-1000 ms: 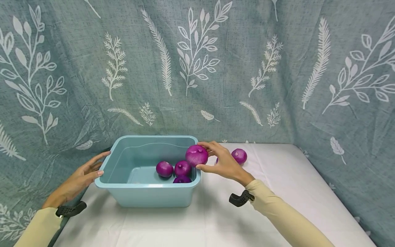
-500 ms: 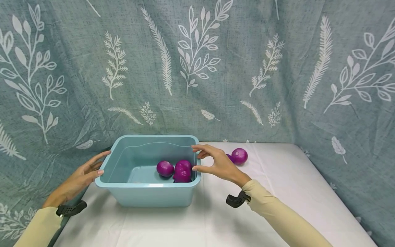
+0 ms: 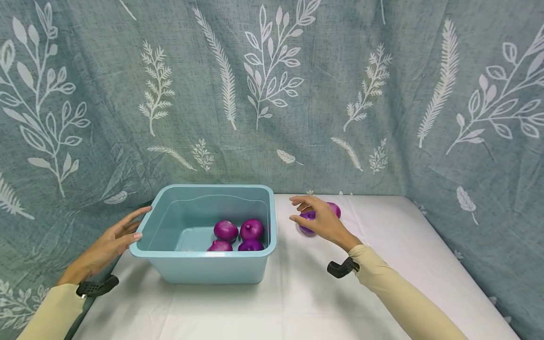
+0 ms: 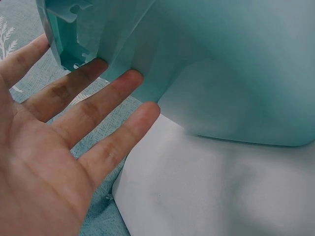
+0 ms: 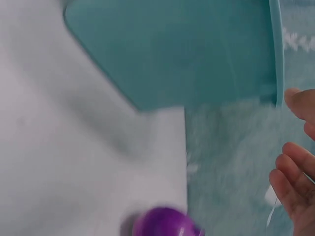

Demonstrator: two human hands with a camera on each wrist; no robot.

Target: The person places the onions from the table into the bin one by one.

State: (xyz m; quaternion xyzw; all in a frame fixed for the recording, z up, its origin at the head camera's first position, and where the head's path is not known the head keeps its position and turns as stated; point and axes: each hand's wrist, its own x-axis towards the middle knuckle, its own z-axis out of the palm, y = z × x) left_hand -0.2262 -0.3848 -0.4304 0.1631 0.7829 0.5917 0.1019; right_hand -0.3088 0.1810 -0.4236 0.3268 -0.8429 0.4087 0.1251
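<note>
A light blue plastic tub holds several red onions, among them one at the back right. At the tub's left end my left hand touches the rim with its thumb on top; in the left wrist view its straight fingers lie against the outer wall. My right hand holds nothing, thumb and fingers apart, to the right of the tub. Just beside it is a red onion, partly hidden by the hand. Behind that hand another onion shows in part.
A white cloth covers the table. Patterned blue-green fabric hangs behind and at both sides. In the right wrist view one onion lies near the table's edge.
My right hand has let go of an onion inside the tub and moved right toward the onions outside. The dropped onion has rolled to the front. The left hand stays in place.
</note>
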